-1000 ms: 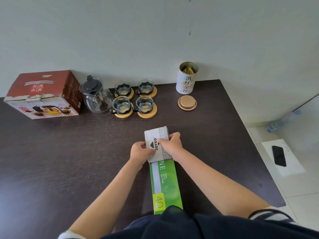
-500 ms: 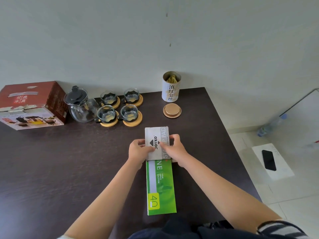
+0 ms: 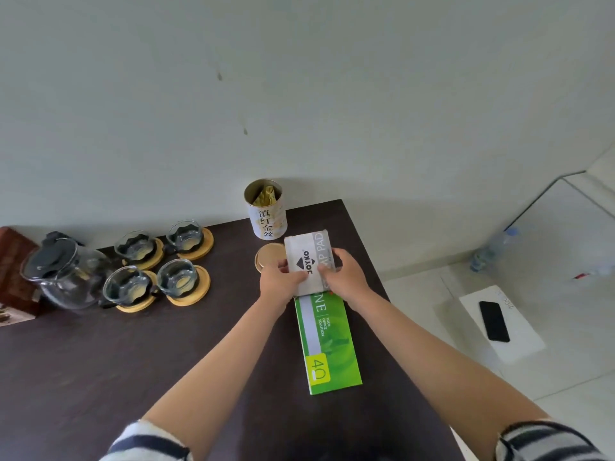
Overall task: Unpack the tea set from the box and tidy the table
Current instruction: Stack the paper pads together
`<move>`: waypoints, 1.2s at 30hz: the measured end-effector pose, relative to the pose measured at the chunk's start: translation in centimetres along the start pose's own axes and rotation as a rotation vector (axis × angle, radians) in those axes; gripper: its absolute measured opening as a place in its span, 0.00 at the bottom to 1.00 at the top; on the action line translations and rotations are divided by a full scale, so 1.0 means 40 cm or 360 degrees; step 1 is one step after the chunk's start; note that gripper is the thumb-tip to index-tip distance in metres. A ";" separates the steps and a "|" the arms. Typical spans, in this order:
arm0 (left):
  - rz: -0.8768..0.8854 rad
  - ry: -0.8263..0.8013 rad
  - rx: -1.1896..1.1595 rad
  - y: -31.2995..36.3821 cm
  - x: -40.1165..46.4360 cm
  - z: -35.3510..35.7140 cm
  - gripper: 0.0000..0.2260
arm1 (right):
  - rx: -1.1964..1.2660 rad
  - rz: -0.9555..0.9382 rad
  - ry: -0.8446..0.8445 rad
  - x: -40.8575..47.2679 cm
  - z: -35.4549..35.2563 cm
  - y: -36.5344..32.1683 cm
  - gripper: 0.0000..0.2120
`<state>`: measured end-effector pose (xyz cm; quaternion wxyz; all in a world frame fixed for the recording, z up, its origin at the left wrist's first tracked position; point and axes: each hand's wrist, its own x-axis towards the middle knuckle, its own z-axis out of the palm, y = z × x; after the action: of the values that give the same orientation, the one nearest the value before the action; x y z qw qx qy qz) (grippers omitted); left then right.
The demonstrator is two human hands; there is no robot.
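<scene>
Head view: teapot [image 3: 68, 277] and cups [image 3: 176, 281] stand unpacked, while both hands [image 3: 283, 281] grip the stamp-pad box [image 3: 309, 261], tidying unfinished.

- I count four glass cups [image 3: 134, 249] [image 3: 185, 235] [image 3: 126, 287] [image 3: 176, 277], each on its own wooden coaster [image 3: 188, 296], at left of centre.
- One glass teapot [image 3: 66, 277], far left.
- One red box [image 3: 13, 267], left edge.
- One open tea tin [image 3: 266, 211]; one round lid [image 3: 269, 259].
- One grey stamp-pad box [image 3: 309, 261]; one green packet [image 3: 327, 344].
- One phone [image 3: 494, 321], one bottle [image 3: 492, 249], at right.
</scene>
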<state>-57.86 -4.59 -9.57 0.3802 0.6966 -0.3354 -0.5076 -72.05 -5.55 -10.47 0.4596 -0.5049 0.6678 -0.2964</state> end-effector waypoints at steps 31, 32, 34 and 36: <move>0.0010 -0.0003 0.0257 0.109 0.312 0.216 0.35 | -0.0242 -0.0207 0.0132 0.383 -0.009 0.004 0.08; 0.0003 -0.0011 0.0272 0.115 0.304 0.213 0.35 | -0.0261 -0.0172 0.0092 0.370 -0.013 -0.008 0.08; -0.0003 -0.0034 0.0280 0.120 0.294 0.208 0.33 | -0.0285 -0.0128 0.0037 0.352 -0.018 -0.023 0.14; 0.0021 -0.0069 0.0259 0.129 0.271 0.204 0.30 | -0.0296 -0.0083 0.0018 0.331 -0.029 -0.041 0.21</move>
<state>-63.33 -17.88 -11.58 0.3183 0.7118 -0.3883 -0.4911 -73.33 -18.67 -12.75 0.3991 -0.5608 0.6818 -0.2479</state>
